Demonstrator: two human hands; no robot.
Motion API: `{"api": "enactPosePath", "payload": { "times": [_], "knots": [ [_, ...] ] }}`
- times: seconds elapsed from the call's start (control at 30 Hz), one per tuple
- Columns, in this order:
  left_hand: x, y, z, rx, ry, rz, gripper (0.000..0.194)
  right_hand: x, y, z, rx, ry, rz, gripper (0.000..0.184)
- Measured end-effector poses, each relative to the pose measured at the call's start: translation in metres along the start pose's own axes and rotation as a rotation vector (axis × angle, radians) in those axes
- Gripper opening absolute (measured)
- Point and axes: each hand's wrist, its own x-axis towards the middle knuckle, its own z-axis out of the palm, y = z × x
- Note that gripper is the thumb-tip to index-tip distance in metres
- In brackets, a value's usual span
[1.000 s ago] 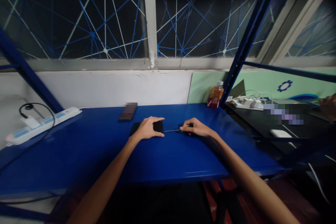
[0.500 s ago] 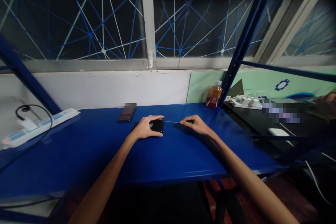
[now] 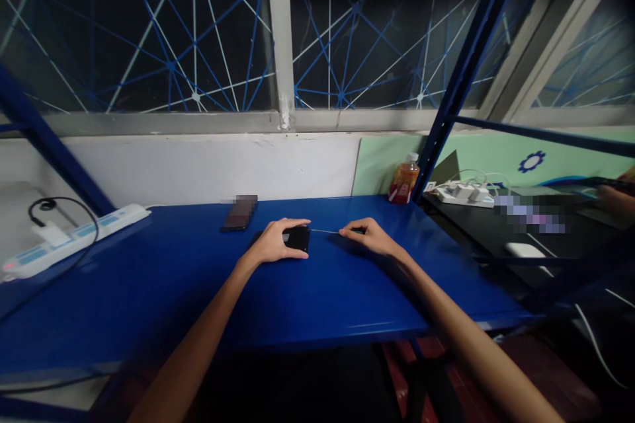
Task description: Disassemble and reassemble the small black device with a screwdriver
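Note:
My left hand (image 3: 270, 242) is wrapped round a flat black rectangular device (image 3: 299, 240) lying on the blue table, thumb on the near edge and fingers on the far edge. The palm covers its left part, and a small grey patch shows on top. To the right, my right hand (image 3: 373, 236) is closed round the handle of a thin screwdriver (image 3: 325, 231). A bit of green handle shows between the fingers. The metal shaft points left, its tip at the device's right edge; whether it touches, I cannot tell.
A dark phone-like slab (image 3: 240, 213) lies behind my left hand. A white power strip (image 3: 79, 238) runs along the table's left side. At the back right stands a drink bottle (image 3: 404, 180) by a blue post. Another person's hand (image 3: 618, 203) is over the black desk (image 3: 476, 231).
My hands, the device and the screwdriver hold nearly the same place. At the far right, the other person's hand has shifted, and a dark object now shows beside it.

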Motion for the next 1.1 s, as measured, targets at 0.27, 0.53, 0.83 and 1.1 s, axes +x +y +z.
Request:
{"api": "enactPosePath", "payload": {
  "times": [0.27, 0.53, 0.83, 1.1],
  "knots": [
    [-0.0002, 0.0015, -0.0004, -0.004, 0.002, 0.011, 0.071, 0.0000, -0.0027, -0.0006, 0.002, -0.012, 0.010, 0.040],
    [0.0000, 0.0027, -0.0008, -0.011, 0.009, 0.014, 0.071, 0.0003, -0.0002, -0.0012, 0.010, -0.011, 0.006, 0.041],
    [0.0007, 0.0025, -0.0006, -0.041, 0.014, 0.006, 0.070, 0.0001, 0.0020, -0.0024, 0.023, -0.008, -0.003, 0.039],
    [0.0000, 0.0036, 0.0009, 0.004, -0.022, 0.013, 0.071, 0.0002, 0.0052, -0.0053, -0.011, -0.019, 0.014, 0.038]
  ]
}}
